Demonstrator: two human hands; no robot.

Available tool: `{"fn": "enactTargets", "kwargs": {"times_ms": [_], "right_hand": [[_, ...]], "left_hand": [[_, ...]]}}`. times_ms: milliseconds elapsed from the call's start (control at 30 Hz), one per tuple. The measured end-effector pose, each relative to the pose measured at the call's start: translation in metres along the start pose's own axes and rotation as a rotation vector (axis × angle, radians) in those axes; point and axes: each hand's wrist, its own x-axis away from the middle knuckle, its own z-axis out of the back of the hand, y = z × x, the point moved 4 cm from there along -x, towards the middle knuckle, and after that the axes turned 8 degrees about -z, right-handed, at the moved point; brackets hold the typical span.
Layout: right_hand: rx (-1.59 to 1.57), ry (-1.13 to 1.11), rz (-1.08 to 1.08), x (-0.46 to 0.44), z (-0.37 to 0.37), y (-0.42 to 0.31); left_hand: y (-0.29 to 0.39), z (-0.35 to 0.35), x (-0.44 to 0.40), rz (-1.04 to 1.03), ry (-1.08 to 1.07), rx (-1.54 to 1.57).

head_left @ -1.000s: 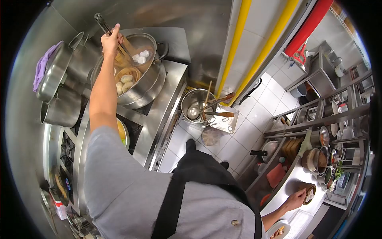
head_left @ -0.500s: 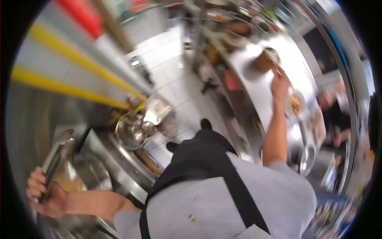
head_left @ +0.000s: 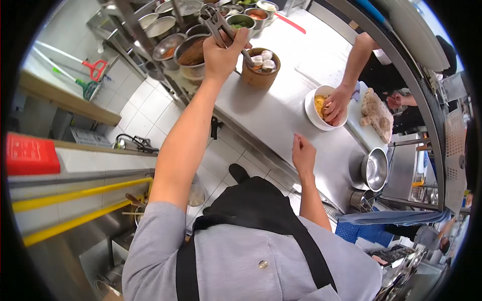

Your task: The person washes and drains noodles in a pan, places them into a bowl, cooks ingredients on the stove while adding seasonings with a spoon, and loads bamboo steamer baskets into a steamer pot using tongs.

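Observation:
My left hand (head_left: 223,56) is closed around metal tongs (head_left: 221,30), over the back part of the counter. One end of the tongs reaches the rim of a round brown tub (head_left: 259,79). Chunky white food pieces (head_left: 263,61) lie in that tub. My right hand (head_left: 304,154) is loosely closed above the counter's near edge, with nothing visible in it. Beyond it stands a white bowl (head_left: 311,111) of yellow food, apart from my right hand. A co-worker's hand (head_left: 337,104) reaches into this bowl.
Several metal bowls of ingredients (head_left: 193,55) crowd the counter's far left. A white board (head_left: 359,128) carries a pale lumpy food slab (head_left: 376,115). A steel bowl (head_left: 375,169) sits at the right. Yellow rails (head_left: 75,198) and tiled floor (head_left: 216,155) lie to the left.
My left hand has swung the tongs from the lower-left steel worktop to the brown tub. My right hand has left the tub and drawn back. My view has turned.

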Motion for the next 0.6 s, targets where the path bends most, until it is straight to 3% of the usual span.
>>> {"fn": "enactTargets", "kwargs": {"times_ms": [67,167,300,333,467,600], "right_hand": [[-0.026,-0.120,-0.136,0.005,0.003,0.014],[-0.003,-0.149,-0.175,-0.003,0.015,0.018],[-0.041,-0.081,-0.121,-0.043,0.022,0.017],[-0.045,-0.071,-0.114,-0.056,0.020,0.012],[-0.099,-0.080,-0.030,-0.122,-0.008,-0.008],[-0.039,-0.168,-0.033,-0.202,-0.075,-0.019]], "left_hand": [[-0.031,-0.012,-0.008,0.083,-0.034,-0.056],[-0.060,-0.024,-0.013,0.178,-0.068,-0.071],[-0.087,-0.031,-0.016,0.311,-0.103,-0.096],[-0.092,-0.033,-0.019,0.386,-0.003,-0.066],[-0.099,-0.033,-0.026,0.297,0.122,-0.184],[-0.021,-0.031,-0.039,0.186,0.219,-0.235]]}}
